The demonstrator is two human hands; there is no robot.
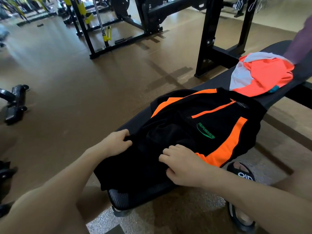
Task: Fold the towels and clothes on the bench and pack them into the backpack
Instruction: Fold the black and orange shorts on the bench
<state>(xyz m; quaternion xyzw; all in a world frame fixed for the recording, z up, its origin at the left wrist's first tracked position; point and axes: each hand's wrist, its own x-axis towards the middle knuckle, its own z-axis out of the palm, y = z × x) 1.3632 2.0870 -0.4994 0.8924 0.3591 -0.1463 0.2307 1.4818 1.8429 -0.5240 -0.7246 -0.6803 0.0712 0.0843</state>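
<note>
While the backpack (211, 125) lies flat on the bench (249, 78), both hands work its dark opening: left hand (116, 142) pinching black fabric, right hand (184, 166) fingers curled, pressing. Packing step, probably; orange garment (263, 76) beyond awaits folding next.

A black rack (209, 36) stands on the brown floor (70, 92) beyond the far side. Further back a machine (94, 26) with yellow parts (81, 9) stands near the top edge. A black wheeled base (15, 103) sits at the left edge. A black sandal (242, 173) rests on the floor at lower right.
</note>
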